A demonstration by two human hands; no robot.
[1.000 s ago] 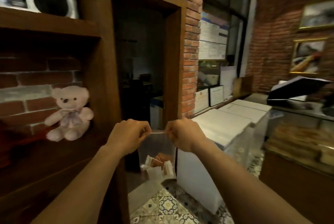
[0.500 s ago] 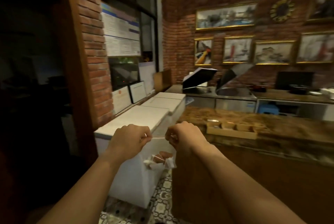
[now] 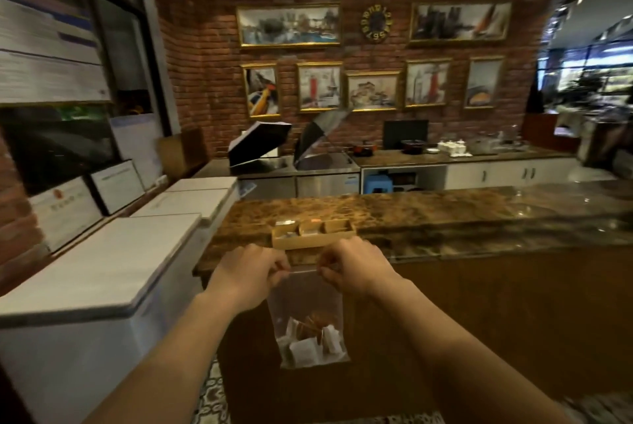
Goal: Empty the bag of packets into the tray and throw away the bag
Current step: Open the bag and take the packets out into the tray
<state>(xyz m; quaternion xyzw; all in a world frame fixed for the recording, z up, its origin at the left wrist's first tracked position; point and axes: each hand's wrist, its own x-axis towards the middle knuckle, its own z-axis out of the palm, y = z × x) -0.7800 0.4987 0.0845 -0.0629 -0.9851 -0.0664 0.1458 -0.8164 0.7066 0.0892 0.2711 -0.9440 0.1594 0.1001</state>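
Brown marble-patterned counter [image 3: 428, 214] spans the middle of the view; white chest freezers [image 3: 102, 262] just left of it. Wooden tray [image 3: 313, 241] sits near the counter's front edge, divided into compartments, contents too small to tell. Clear bag [image 3: 306, 314] hangs in front of the counter, below the tray. Left hand [image 3: 248, 278] and right hand [image 3: 352, 269] each pinch its top edge, close together. White and brown packets [image 3: 311, 338] lie at the bag's bottom.
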